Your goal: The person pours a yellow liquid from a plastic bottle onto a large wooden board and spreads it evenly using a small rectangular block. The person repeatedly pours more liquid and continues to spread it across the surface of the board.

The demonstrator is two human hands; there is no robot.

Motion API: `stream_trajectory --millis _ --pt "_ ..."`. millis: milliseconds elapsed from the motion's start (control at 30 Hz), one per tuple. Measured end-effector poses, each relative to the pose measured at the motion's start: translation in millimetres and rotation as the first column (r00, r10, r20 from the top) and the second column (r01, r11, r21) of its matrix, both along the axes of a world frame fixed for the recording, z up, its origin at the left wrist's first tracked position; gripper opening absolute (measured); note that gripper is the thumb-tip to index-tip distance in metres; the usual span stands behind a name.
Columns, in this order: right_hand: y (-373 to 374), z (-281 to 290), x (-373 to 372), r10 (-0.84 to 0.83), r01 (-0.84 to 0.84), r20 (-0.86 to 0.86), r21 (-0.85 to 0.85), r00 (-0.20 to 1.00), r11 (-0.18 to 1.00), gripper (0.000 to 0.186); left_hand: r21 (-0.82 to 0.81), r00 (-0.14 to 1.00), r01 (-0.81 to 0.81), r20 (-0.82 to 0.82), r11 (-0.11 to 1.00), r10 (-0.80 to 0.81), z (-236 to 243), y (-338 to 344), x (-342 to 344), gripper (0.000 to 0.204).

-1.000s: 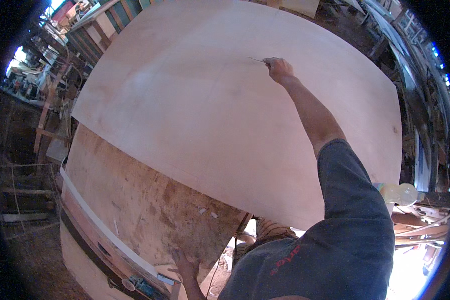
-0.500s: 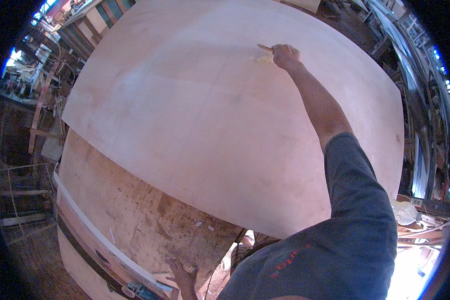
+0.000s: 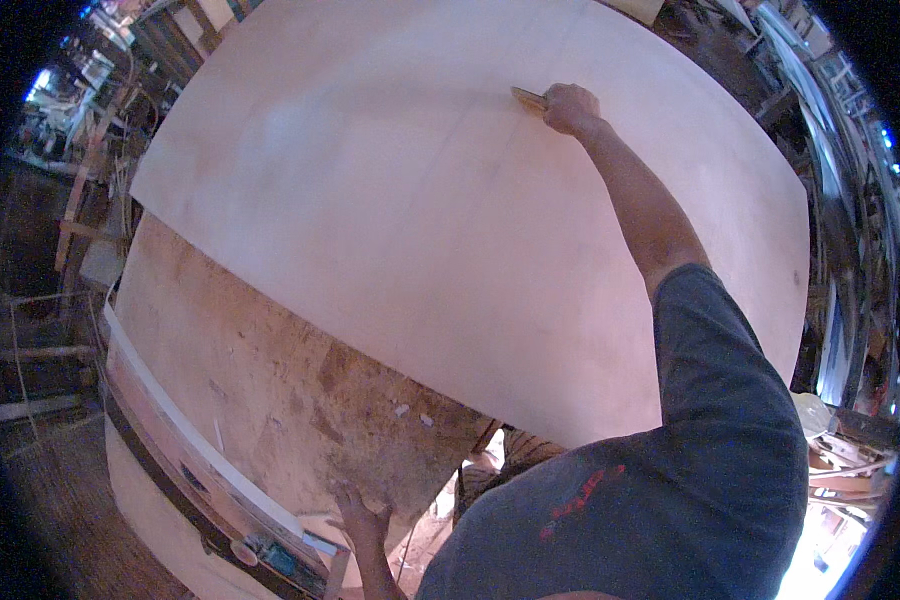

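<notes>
A large pale wooden sheet [image 3: 420,200] covers much of the view, lying over a stained, darker board [image 3: 270,350] at the lower left. My right hand [image 3: 570,108], arm stretched out over the sheet's far part, is closed on a flat tan tool [image 3: 526,98], perhaps a brush or scraper, held at the sheet's surface. My left hand [image 3: 365,520] has its fingers spread on the stained board near its front end, beside a long rail with a white strip [image 3: 205,430]. A teal power tool [image 3: 270,558] lies by that rail.
Long planks and strips [image 3: 835,280] are piled along the right. A pale translucent container [image 3: 810,415] sits at the right edge, partly hidden by my arm. Timber, a wire frame [image 3: 45,355] and clutter fill the left. A slatted wooden structure [image 3: 185,35] stands at the back left.
My right hand has moved farther out and slightly right with the tool, whose flat side now shows more. My left hand stays spread on the board. The view has shifted slightly.
</notes>
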State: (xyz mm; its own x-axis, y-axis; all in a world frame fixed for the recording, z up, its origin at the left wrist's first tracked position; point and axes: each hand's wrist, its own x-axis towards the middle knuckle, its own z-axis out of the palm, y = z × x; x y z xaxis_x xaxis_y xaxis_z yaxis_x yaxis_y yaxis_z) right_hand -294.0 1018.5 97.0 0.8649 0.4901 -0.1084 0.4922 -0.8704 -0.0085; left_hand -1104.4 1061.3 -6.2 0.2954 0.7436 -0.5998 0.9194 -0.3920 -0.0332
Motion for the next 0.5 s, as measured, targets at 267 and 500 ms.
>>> stream_trajectory --millis 267,500 --pt "35 14 -154 0.221 -0.222 0.019 0.059 0.975 0.973 0.040 -0.026 1.000 0.005 0.001 1.000 -0.005 10 2 12 0.111" --pt "81 -14 -316 0.357 -0.355 -0.062 0.040 0.932 0.934 0.028 -0.009 0.999 0.037 0.022 0.999 -0.037 1 3 0 0.114"
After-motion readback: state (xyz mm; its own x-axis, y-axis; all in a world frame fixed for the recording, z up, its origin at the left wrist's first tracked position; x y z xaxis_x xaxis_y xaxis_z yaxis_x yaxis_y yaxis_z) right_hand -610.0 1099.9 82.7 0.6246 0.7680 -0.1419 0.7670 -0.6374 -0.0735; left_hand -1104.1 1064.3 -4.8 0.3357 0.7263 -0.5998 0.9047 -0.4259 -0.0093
